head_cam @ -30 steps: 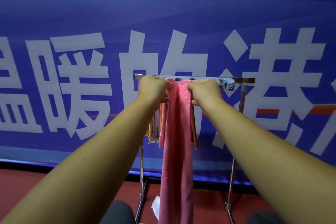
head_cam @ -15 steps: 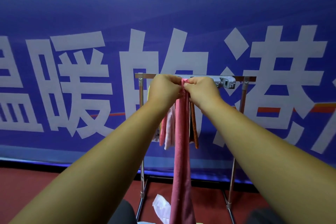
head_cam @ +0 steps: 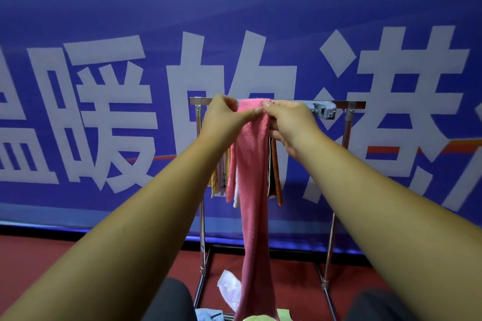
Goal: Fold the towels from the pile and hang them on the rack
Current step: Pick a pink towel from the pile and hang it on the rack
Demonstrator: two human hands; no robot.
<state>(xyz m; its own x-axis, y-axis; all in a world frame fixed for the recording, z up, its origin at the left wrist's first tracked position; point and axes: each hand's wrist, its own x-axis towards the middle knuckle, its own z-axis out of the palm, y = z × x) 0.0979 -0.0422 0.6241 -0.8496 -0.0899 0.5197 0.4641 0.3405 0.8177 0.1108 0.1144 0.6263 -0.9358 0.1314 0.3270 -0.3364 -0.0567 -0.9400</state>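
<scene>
Two hands meet at the top bar of the shiny metal rack (head_cam: 347,105). The left hand (head_cam: 224,117) and right hand (head_cam: 289,122) each pinch the upper edge of a fluffy pink towel (head_cam: 254,190), which hangs in a long narrow strip toward six o'clock. At its nine o'clock a yellow towel (head_cam: 214,186) is half hidden by the left forearm. At three o'clock hang an orange-brown towel (head_cam: 277,180) and, farther along the bar, a grey plastic clip (head_cam: 323,111). A soft green cloth (head_cam: 260,317) and a crumpled white cloth (head_cam: 230,290) lie on the red floor (head_cam: 39,263). A blue banner (head_cam: 104,8) with large white characters stands behind.
</scene>
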